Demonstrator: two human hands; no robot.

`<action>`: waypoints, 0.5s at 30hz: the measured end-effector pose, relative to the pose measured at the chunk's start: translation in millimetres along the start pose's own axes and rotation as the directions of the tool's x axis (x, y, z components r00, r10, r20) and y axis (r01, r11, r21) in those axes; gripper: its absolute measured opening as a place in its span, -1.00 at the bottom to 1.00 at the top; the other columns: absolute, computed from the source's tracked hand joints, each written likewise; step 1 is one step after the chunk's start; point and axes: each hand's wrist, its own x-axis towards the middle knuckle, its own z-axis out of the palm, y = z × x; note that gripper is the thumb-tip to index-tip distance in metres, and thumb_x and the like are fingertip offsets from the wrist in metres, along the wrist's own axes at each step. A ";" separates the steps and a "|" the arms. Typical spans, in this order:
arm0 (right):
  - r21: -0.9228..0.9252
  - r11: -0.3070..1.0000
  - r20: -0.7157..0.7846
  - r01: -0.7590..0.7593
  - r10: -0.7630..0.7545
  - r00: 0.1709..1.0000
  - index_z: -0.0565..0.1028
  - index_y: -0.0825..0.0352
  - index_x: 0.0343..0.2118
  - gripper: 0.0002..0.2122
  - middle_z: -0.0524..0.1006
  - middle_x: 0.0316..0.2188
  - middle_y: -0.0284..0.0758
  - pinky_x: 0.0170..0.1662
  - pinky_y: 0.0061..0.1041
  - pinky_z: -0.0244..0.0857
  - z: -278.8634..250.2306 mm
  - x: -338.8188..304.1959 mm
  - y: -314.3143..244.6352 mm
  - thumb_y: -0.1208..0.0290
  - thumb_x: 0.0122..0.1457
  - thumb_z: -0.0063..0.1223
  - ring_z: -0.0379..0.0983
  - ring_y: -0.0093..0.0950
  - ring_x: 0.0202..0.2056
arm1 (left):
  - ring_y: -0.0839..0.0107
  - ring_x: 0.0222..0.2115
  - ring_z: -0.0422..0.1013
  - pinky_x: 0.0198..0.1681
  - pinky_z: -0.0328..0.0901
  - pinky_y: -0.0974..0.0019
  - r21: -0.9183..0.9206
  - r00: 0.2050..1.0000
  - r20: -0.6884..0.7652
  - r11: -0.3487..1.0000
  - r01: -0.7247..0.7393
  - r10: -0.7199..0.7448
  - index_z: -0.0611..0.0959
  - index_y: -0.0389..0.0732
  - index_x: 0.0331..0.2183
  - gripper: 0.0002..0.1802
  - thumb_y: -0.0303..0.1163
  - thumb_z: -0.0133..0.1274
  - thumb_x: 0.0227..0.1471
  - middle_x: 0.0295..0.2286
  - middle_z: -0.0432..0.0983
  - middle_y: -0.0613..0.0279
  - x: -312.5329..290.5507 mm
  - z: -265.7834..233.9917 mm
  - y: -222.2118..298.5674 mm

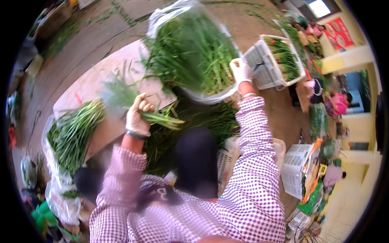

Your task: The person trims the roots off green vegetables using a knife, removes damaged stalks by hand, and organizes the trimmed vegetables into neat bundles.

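Observation:
My left hand [139,115], in a white glove, is closed around a bunch of long green chives [166,120]. The pale root ends point right and the blurred leaf tips spread up and left over a pinkish board [87,87]. My right hand [242,71], also gloved, has its fingers curled together beside the right edge of a big clear plastic bag [236,43]. Whether anything is in those fingers I cannot make out. Loose chives [190,44] fill the bag. A second pile of chives [77,133] lies at the board's left end.
To the right stands a white crate [259,67] with tied green bundles [281,56]. Loose greens [162,143] lie below the board, around my knees. A pale plastic basket [227,160] is under my right arm. Another white crate [292,168] and other people [339,103] are farther right.

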 end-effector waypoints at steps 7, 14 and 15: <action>-0.326 0.945 -0.174 0.004 -0.064 0.983 0.41 0.18 0.00 -0.54 0.41 0.01 -0.12 0.09 -0.26 0.17 47.9 28.7 33.9 0.18 0.01 0.11 0.34 -0.17 0.01 | 0.60 -0.64 0.10 -0.38 0.19 0.44 -0.088 0.998 0.012 0.994 0.064 -0.063 0.44 -0.25 -0.26 -0.79 -0.31 -0.07 0.17 -0.69 0.06 0.50 -2.7 0.7 -6.2; -0.207 0.959 0.050 -0.195 0.209 0.977 0.52 0.19 -0.18 -0.68 0.52 -0.20 -0.08 -0.10 -0.21 0.28 44.9 46.9 44.8 0.16 0.07 -0.07 0.43 -0.07 -0.16 | 0.57 -0.61 0.15 -0.34 0.24 0.41 0.128 0.996 0.014 0.988 0.083 -0.086 0.47 -0.23 -0.25 -0.75 -0.25 -0.08 0.17 -0.66 0.11 0.51 -20.1 -4.0 0.5; -0.232 0.960 0.034 -0.154 0.166 0.985 0.52 0.21 -0.22 -0.72 0.52 -0.22 -0.08 -0.12 -0.19 0.27 43.6 52.2 48.3 0.19 0.09 -0.08 0.43 -0.05 -0.18 | 0.57 -0.61 0.16 -0.34 0.24 0.41 0.167 0.996 -0.036 0.982 0.086 -0.081 0.47 -0.23 -0.25 -0.75 -0.24 -0.07 0.17 -0.66 0.13 0.50 -24.7 2.1 1.2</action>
